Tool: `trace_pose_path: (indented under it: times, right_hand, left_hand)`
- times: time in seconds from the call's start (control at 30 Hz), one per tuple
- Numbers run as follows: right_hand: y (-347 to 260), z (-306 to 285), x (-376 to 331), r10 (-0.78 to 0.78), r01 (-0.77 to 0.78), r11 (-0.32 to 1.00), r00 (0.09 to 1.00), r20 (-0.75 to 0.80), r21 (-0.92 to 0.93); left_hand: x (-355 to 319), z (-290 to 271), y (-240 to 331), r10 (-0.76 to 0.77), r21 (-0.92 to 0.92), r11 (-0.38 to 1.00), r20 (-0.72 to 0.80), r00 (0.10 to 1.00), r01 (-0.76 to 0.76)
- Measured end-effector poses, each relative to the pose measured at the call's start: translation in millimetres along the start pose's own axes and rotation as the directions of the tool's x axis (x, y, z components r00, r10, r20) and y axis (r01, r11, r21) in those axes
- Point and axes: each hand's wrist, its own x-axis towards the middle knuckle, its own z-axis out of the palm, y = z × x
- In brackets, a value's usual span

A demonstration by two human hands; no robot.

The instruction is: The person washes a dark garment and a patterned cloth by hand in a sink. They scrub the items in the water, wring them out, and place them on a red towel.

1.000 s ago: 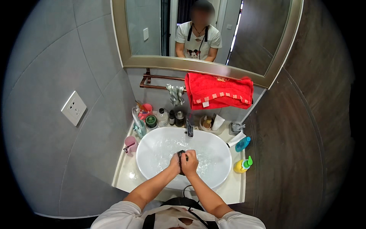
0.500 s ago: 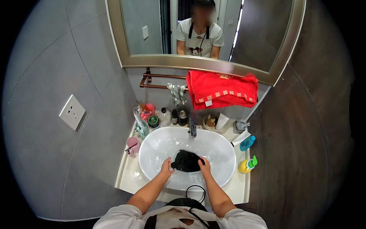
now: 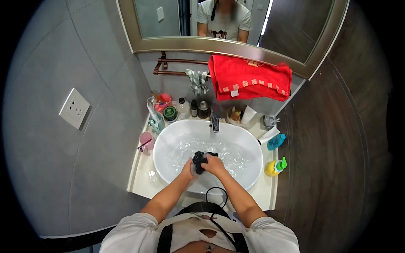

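Black cloth: the cloth (image 3: 199, 159) is bunched up between the two hands, over the near middle of the sink.
Left hand: it (image 3: 187, 169) is on the left side of the cloth and holds it; some of its fingers are hidden.
Right hand: it (image 3: 214, 165) is curled on the right side of the cloth, fingers bent in and gripping it.
Sink: the white sink (image 3: 254, 157) has clear, wavy water (image 3: 230, 158) in it.
Tap: the tap (image 3: 215, 123) stands at the far side of the sink.
Left side: a pink cup (image 3: 146, 140) sits just beside the sink, and a green jar (image 3: 170, 113) is farther back.
Right side: a yellow bottle (image 3: 273, 168) with a green pump is nearest, then a blue bottle (image 3: 276, 142), then a white tube (image 3: 268, 135) lying down.
Far wall: a red towel (image 3: 253, 80) and a small striped cloth (image 3: 197, 81) hang on a brown rack (image 3: 175, 73), under the mirror (image 3: 168, 25).
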Motion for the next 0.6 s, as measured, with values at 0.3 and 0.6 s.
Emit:
trace_pose_path:
  times: [0.3, 0.6]
  right_hand:
    - [0, -48, -18, 0.178, -0.065, 0.496, 0.984, -0.028, 0.866]
    - [-37, -27, -26, -0.015, 0.353, 0.895, 0.635, -0.773, 0.273]
  left_hand:
    - [21, 7, 13, 0.12, -0.326, 0.944, 0.206, 0.971, -0.048]
    - [-13, 59, 19, 0.119, -0.183, 0.981, 0.308, 0.944, -0.064]
